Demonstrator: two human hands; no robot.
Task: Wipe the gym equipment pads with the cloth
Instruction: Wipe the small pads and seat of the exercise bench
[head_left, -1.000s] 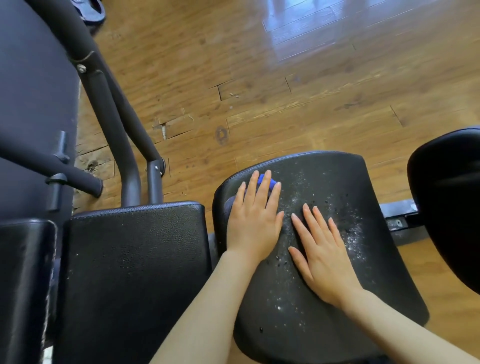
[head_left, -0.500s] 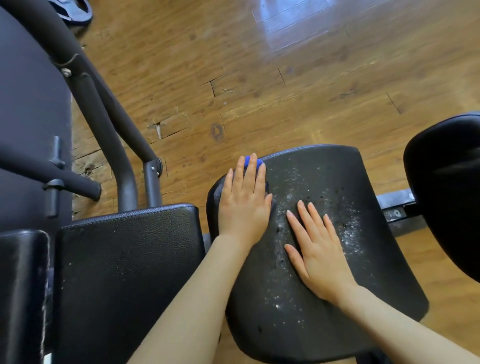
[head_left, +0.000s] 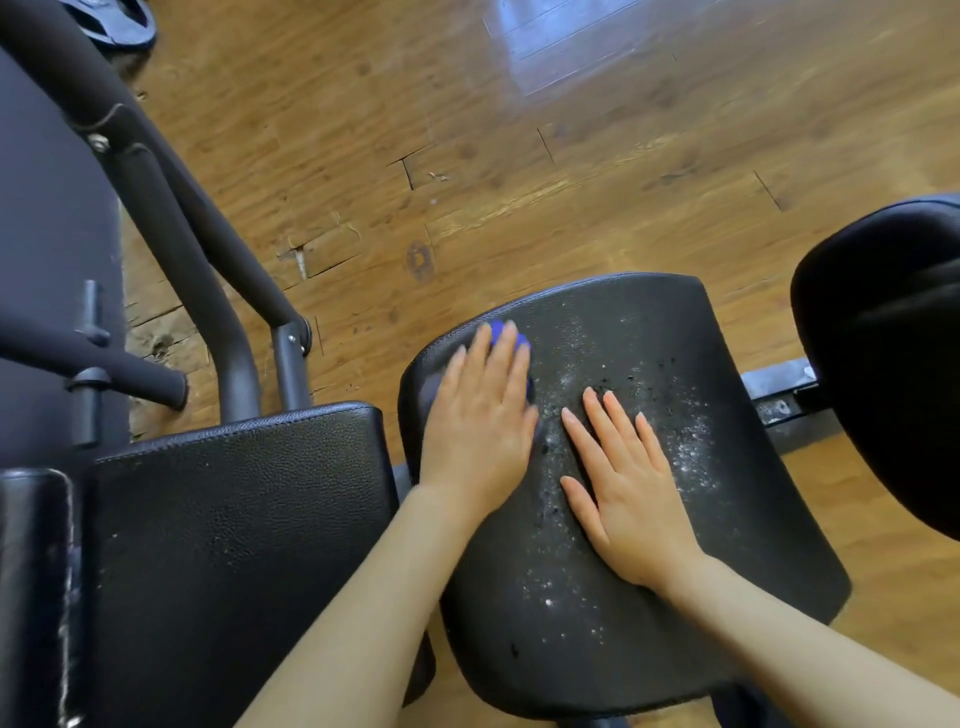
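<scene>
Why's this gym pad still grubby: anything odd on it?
Yes: white powder and dark crumbs litter the pad between and beyond the hands. The floor has chipped, cracked boards.

- Decent daylight overall, everything is easy to read.
- Big whitish-blue glare patch on the wood floor (head_left: 561, 67) near the top, so the light seems to come from the far side.
- The black pad (head_left: 649, 332) looks matte, and its white specks stay crisp.
- The left hand (head_left: 480, 421) is a bit motion-smeared at the fingertips.
- Wide-angle bending is obvious on the frame tubes (head_left: 171, 208) at the left edge.
- Shadows are soft.
</scene>
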